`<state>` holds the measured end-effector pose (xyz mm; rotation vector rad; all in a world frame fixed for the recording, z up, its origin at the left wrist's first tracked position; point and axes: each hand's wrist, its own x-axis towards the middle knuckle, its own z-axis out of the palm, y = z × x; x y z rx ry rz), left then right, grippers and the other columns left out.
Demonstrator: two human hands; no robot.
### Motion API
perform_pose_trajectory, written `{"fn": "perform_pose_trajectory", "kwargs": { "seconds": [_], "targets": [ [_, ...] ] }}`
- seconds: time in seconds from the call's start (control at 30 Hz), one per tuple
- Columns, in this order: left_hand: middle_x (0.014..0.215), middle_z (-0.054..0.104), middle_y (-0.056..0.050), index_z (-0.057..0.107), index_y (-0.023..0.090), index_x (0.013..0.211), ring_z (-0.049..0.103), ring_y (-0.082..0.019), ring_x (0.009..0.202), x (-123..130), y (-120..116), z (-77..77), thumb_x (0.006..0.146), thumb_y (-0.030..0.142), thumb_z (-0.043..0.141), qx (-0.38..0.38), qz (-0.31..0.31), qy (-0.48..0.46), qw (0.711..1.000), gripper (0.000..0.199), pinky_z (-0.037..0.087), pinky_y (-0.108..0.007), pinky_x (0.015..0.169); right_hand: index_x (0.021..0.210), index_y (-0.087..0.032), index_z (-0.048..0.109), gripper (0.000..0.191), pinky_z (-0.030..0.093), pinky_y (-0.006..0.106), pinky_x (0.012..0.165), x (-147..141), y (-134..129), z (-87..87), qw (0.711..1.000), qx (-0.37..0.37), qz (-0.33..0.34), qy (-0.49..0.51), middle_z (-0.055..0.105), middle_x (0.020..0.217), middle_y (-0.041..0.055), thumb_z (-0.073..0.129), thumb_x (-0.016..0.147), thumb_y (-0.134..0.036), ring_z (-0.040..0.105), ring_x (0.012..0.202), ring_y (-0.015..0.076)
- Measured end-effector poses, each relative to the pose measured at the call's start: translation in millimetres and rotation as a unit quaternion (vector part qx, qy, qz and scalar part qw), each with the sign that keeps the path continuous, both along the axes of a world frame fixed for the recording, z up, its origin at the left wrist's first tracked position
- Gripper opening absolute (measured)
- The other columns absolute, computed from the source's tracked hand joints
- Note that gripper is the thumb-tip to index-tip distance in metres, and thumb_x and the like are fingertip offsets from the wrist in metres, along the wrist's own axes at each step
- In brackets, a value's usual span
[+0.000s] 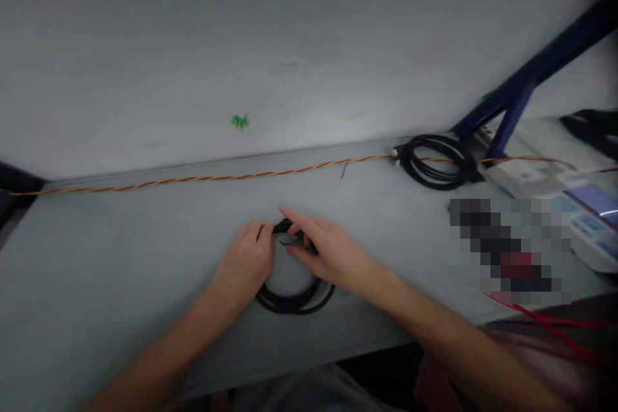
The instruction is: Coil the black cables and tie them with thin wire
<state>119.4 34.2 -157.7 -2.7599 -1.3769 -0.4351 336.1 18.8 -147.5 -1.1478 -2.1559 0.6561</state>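
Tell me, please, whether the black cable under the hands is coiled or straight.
Coiled: the black cable lies in round loops on the grey table, its top gathered between the left hand and right hand.

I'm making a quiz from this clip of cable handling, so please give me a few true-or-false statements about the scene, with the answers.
1. The left hand and right hand sit close together over a small coil of black cable on a pale grey table. True.
2. The right hand grips the top of that coil. True.
3. A twisted red-and-yellow wire lies in a tight loop beside the left hand. False: it runs in a long line along the table's back.
4. A second coil of black cable hangs from the left hand. False: it lies on the table, far to the right.
5. A dark blue metal strut slants up at the back right. True.
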Motion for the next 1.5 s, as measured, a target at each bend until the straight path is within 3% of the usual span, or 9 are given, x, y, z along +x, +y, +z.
{"fn": "perform_pose_trajectory", "kwargs": {
  "seconds": [0.13,0.2,0.43,0.63,0.77,0.93,1.13,1.3,1.5],
  "targets": [
    [0.100,0.067,-0.010,0.065,0.015,0.111,0.064,-0.025,0.092,0.7,0.2,0.1,0.101,0.010,0.049,0.003,0.002,0.006,1.000,0.019,0.058,-0.040,0.085,0.125,-0.020,0.070,0.029,0.054,0.040,0.092,10.2,0.9,12.5,0.998,0.052,-0.013,-0.037,0.065,0.113,0.0108,0.067,0.096,-0.018,0.062,0.103,0.0247],
    [0.100,0.067,-0.011,0.065,0.015,0.108,0.064,-0.025,0.091,1.1,0.4,-0.1,0.101,0.010,0.049,0.007,0.002,0.000,1.000,0.018,0.058,-0.040,0.085,0.108,-0.021,0.077,0.015,0.052,0.044,0.093,13.4,1.5,15.1,0.992,0.086,-0.014,-0.095,0.063,0.110,0.0113,0.069,0.095,-0.020,0.058,0.103,0.0272],
    [0.102,0.068,-0.012,0.065,0.013,0.112,0.065,-0.026,0.093,2.7,0.9,1.0,0.101,0.010,0.051,0.001,0.003,-0.019,1.000,0.019,0.058,-0.041,0.087,0.097,-0.019,0.077,0.011,0.048,0.046,0.098,6.7,1.4,10.4,0.971,0.108,-0.009,-0.213,0.061,0.122,0.0136,0.066,0.096,-0.017,0.053,0.112,0.0301],
    [0.102,0.069,-0.012,0.066,0.012,0.113,0.066,-0.026,0.094,1.6,2.4,0.3,0.102,0.012,0.050,-0.002,0.003,-0.016,1.000,0.019,0.059,-0.041,0.088,0.101,-0.012,0.070,0.018,0.049,0.047,0.099,-1.9,-2.4,10.8,0.967,0.076,0.007,-0.243,0.059,0.127,0.0191,0.067,0.084,-0.005,0.053,0.116,0.0336],
    [0.103,0.069,-0.012,0.066,0.013,0.115,0.067,-0.026,0.093,0.1,5.8,-1.7,0.104,0.016,0.049,-0.002,-0.002,-0.039,0.999,0.020,0.060,-0.041,0.086,0.102,-0.016,0.064,0.020,0.046,0.047,0.105,4.8,-1.2,9.6,0.990,0.084,0.018,-0.111,0.057,0.135,0.0186,0.062,0.086,-0.004,0.051,0.125,0.0321],
    [0.103,0.070,-0.013,0.066,0.014,0.116,0.067,-0.026,0.093,-0.8,7.7,-3.1,0.103,0.016,0.048,0.002,-0.011,-0.047,0.999,0.022,0.060,-0.042,0.086,0.102,-0.022,0.060,0.018,0.048,0.040,0.093,11.3,2.7,10.0,0.992,0.100,0.060,0.041,0.068,0.100,0.0066,0.051,0.098,-0.007,0.060,0.097,0.0221],
    [0.102,0.070,-0.012,0.067,0.014,0.114,0.067,-0.026,0.092,-1.7,7.5,-0.9,0.103,0.016,0.050,0.005,-0.009,-0.047,0.999,0.020,0.060,-0.041,0.085,0.111,-0.020,0.062,0.013,0.050,0.038,0.088,6.2,2.5,6.3,0.995,0.073,0.062,0.021,0.071,0.099,0.0068,0.056,0.101,-0.014,0.061,0.095,0.0230],
    [0.102,0.070,-0.013,0.066,0.012,0.115,0.067,-0.027,0.092,-2.2,5.9,0.2,0.103,0.016,0.050,0.001,-0.011,-0.048,0.999,0.021,0.060,-0.042,0.084,0.133,-0.019,0.054,0.037,0.050,0.039,0.093,2.5,-0.1,1.2,0.998,0.040,0.039,-0.016,0.073,0.100,0.0058,0.062,0.097,-0.013,0.066,0.101,0.0246],
    [0.104,0.070,-0.013,0.066,0.014,0.118,0.067,-0.026,0.094,-0.8,0.2,5.9,0.103,0.015,0.049,0.019,-0.006,-0.062,0.998,0.023,0.061,-0.042,0.086,0.144,-0.014,0.049,0.044,0.049,0.042,0.090,-7.8,-0.8,0.3,0.993,0.064,-0.011,-0.103,0.075,0.104,0.0104,0.057,0.100,-0.013,0.068,0.098,0.0261]
  ]
}}
